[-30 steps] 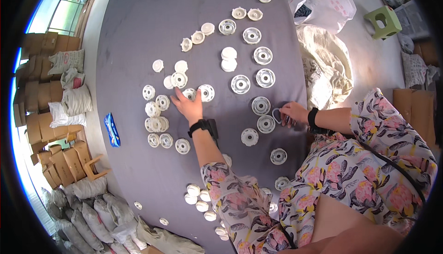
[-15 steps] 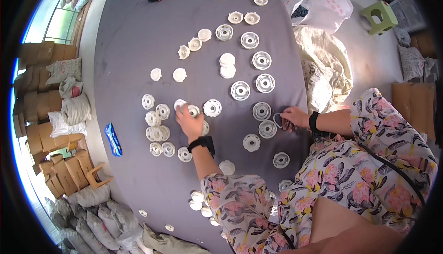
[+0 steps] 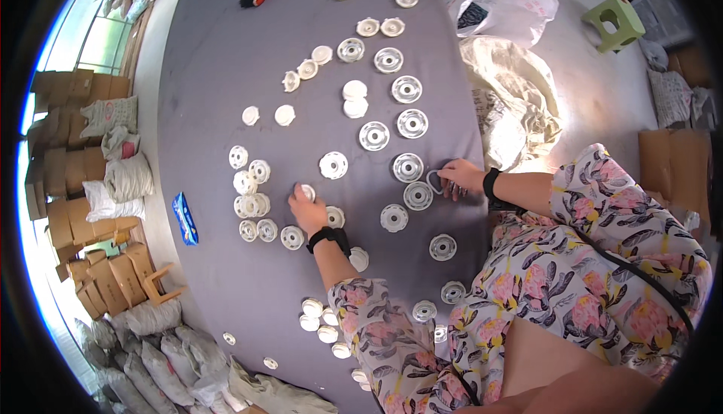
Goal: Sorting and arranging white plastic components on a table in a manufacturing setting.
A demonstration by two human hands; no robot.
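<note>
A person's left hand (image 3: 307, 212) bends its fingers at a white wheel-shaped disc (image 3: 307, 191) on a grey-covered table (image 3: 215, 278), the piece lying at the fingertips and partly hidden by them, so whether they grip it cannot be told. The right hand (image 3: 461, 177), near the table's edge, pinches a pale curved loop (image 3: 432, 183) that juts from its closed fingertips, just beside a silvery wheel (image 3: 418, 196).

Bright window (image 3: 105, 36) upper left, cartons (image 3: 119, 281) and sacks (image 3: 160, 367) below it; green stool (image 3: 628, 18) on grey floor (image 3: 587, 101) right, floor sunlit
</note>
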